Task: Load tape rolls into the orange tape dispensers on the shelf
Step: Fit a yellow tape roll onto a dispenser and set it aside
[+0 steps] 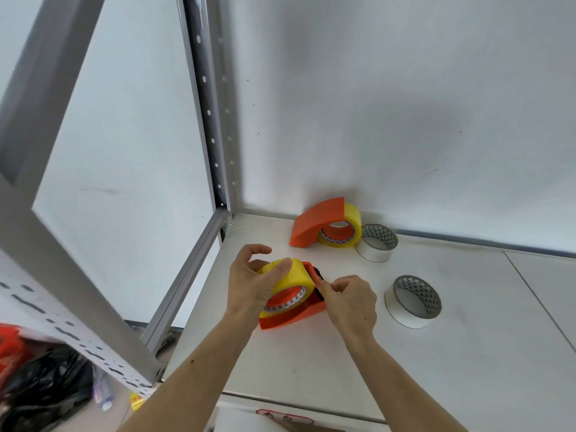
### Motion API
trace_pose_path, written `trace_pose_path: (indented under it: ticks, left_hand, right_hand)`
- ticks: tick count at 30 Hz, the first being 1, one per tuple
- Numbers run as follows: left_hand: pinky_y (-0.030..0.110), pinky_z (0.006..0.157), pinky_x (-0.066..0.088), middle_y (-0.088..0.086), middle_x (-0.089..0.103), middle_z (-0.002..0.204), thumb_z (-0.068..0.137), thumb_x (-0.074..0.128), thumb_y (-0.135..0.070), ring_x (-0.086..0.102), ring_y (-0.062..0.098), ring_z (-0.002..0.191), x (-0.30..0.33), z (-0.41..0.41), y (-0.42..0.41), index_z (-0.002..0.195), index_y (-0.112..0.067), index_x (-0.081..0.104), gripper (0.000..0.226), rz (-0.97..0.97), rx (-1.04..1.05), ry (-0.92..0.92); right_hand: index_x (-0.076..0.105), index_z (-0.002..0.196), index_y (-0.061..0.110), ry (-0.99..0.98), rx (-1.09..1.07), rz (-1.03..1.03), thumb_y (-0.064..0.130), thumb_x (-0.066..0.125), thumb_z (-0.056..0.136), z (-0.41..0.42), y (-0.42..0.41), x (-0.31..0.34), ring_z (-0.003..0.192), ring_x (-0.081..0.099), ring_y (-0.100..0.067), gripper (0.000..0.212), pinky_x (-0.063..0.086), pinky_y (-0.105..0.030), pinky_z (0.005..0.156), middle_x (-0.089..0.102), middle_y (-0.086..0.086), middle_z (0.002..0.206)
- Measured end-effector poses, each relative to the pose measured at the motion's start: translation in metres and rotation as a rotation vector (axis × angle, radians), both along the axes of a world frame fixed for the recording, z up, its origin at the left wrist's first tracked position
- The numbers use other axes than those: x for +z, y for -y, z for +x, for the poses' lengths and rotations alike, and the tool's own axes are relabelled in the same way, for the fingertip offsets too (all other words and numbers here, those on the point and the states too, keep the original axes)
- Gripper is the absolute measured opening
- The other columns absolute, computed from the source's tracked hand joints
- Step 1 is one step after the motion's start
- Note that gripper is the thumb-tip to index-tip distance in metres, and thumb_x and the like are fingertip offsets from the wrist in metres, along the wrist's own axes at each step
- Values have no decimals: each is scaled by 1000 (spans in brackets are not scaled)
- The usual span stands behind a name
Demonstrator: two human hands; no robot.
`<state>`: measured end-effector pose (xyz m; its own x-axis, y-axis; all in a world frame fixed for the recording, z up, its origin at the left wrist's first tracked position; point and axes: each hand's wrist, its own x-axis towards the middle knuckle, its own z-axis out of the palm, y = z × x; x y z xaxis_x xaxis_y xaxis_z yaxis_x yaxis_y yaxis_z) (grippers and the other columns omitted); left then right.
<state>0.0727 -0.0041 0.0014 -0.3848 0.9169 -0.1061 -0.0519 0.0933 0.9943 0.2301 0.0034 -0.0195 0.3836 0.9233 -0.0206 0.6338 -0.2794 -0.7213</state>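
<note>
An orange tape dispenser (294, 318) lies on the white shelf (343, 369) with a yellow tape roll (296, 277) seated in it. My left hand (249, 285) grips that roll from the left, thumb over its top. My right hand (349, 299) pinches at the dispenser's black cutter end, on the right side of the roll; what its fingertips hold is hidden. A second orange dispenser (314, 222) stands against the back wall with a yellow roll (346, 232) loaded in it.
Two white rolls with grey patterned insides sit on the shelf, one (375, 243) beside the rear dispenser, one (413, 302) right of my right hand. A grey metal upright (215, 120) and frame border the shelf's left. Black bags (43, 388) lie lower left.
</note>
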Motion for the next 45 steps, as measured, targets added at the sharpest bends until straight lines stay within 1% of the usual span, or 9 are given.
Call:
trace_pose_path:
  ticks: [3,11,14,18,23,33,37,40,45]
  left_hand:
    - [32,60,51,7,65,80,68,86,-24,62,20,69,1,1,3,99,-25,56,43,11,30,16]
    - [40,67,55,6,66,82,74,82,-26,63,24,75,0,-13,9,102,-23,59,36,-10,-32,55]
    - [46,74,58,4,68,86,66,78,-42,67,26,83,0,-18,7,98,-29,66,36,-55,-105,-34]
    - [39,71,60,-3,70,87,68,70,-63,68,18,83,2,-16,4,82,-31,70,35,-96,-152,-257]
    - [36,59,56,7,72,73,71,68,-67,70,22,69,3,-15,5,70,-16,72,51,-129,-132,-354]
    - [30,57,53,5,71,67,63,67,-74,69,20,63,1,-14,-2,65,-16,72,59,-153,-206,-313]
    - [34,58,52,15,65,63,60,76,-66,63,24,59,2,-18,-2,64,-3,69,64,-128,-201,-154]
    - [31,54,53,8,65,56,61,76,-53,62,23,52,3,-18,-1,60,-8,68,46,-133,-129,41]
    - [24,49,44,3,57,45,68,76,-45,49,17,40,-8,-19,-7,60,-13,64,35,-190,9,483]
  right_hand:
    - [69,65,8,-26,-12,11,40,71,83,0,2,-2,60,54,-12,37,34,-26,50,59,6,66]
    - [75,80,12,68,-33,38,33,70,86,13,5,-3,78,58,-12,22,42,-27,66,66,5,97]
    - [73,72,11,120,16,70,34,69,87,18,-6,7,77,57,-13,28,40,-26,65,66,4,93]
    - [58,52,7,131,89,0,31,67,85,20,-19,16,58,59,-22,41,41,-29,51,59,-6,56]
    - [71,71,1,128,159,-57,28,67,87,23,-36,24,75,66,-28,31,47,-32,63,71,-10,73]
    - [70,67,5,123,138,-63,28,67,87,44,-54,27,67,71,-29,30,61,-44,74,72,-9,69]
    - [72,67,-3,40,116,-68,21,67,86,58,-59,29,62,73,-29,31,63,-47,70,74,-15,66]
    - [73,76,-2,-96,113,-77,21,69,88,57,-55,33,67,73,-23,26,63,-36,62,75,-15,75]
    - [71,89,4,-580,112,-112,14,71,90,50,-50,40,55,67,-15,10,53,-22,49,76,-12,74]
